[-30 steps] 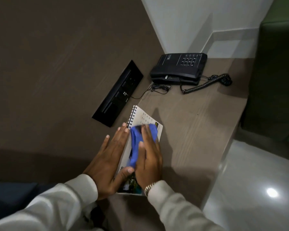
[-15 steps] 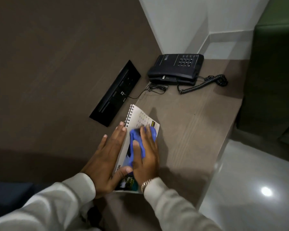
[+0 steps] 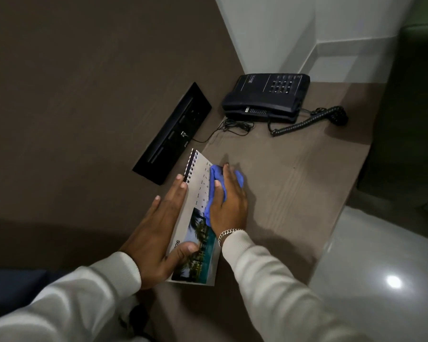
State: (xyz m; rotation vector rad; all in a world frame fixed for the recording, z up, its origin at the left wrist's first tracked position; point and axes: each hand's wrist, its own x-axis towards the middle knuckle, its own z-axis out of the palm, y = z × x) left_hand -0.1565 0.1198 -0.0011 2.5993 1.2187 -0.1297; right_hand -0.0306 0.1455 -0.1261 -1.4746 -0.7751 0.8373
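A spiral-bound calendar (image 3: 200, 191) with a palm-tree picture lies on the brown desk (image 3: 294, 183). My left hand (image 3: 158, 230) steadies it: the straight fingers lie along its left edge by the spiral and the thumb presses on the picture. My right hand (image 3: 230, 206) presses a bunched blue cloth (image 3: 214, 175) flat onto the calendar's far right part, fingers laid over the cloth. The cloth shows at the hand's left side and past the fingertips. Both arms wear white sleeves, and a chain bracelet is on the right wrist.
A black telephone (image 3: 269, 95) with a coiled cord (image 3: 307, 123) sits at the desk's far end by the white wall. A black socket panel (image 3: 173, 134) is set in the brown panel left of the calendar. The desk edge drops to a glossy floor (image 3: 381, 255) on the right, beside dark green furniture (image 3: 410, 119).
My right hand has slid the blue cloth toward the calendar's far right edge, uncovering more of the picture. My left hand stays on the calendar's left side.
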